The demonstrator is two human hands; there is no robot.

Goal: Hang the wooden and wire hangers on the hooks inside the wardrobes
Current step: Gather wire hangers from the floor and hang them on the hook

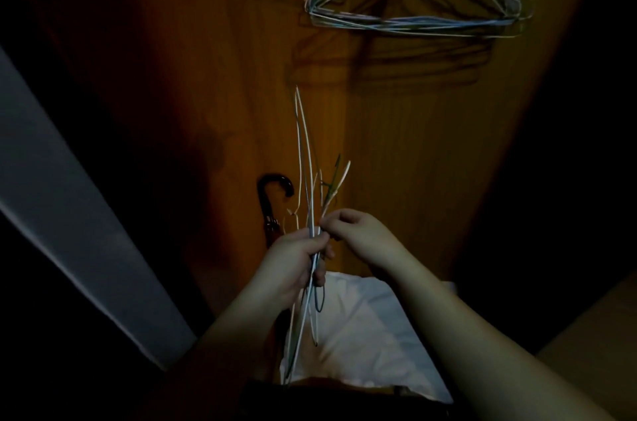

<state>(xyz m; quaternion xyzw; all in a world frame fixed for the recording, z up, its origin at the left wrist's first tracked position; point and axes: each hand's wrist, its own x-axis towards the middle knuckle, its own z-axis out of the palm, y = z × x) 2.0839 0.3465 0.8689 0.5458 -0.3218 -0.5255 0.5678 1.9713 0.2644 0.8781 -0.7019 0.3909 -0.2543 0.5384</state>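
- Wire hangers (312, 213), a loose handful seen edge-on, stood upright in front of the wardrobe's wooden back panel (193, 51), well below the bundle of hung wire hangers (418, 3) up at the top right.
- Her left hand (293, 263) had its grip wrapped round the middle of that handful; the right hand (358, 231) pinched at the twisted necks just beside it, fingers curled on one wire.
- To my eye the step in hand was separating a single hanger from the bunch, with part of the job already done above.
- Next move, I judged, called for teasing one neck free of its tangled neighbours, then lifting it well up to the same hanging point without snagging the rest.
- The hook or rail that carried the hung bundle was cut off by the top edge, so I could not tell what it was.
- How many hangers she held was hard to count in the dim light; no wooden ones were visible.
- A dark umbrella handle (275, 184) curved up behind the left hand, and a white bag (362, 324) lay below; its contents were hidden.
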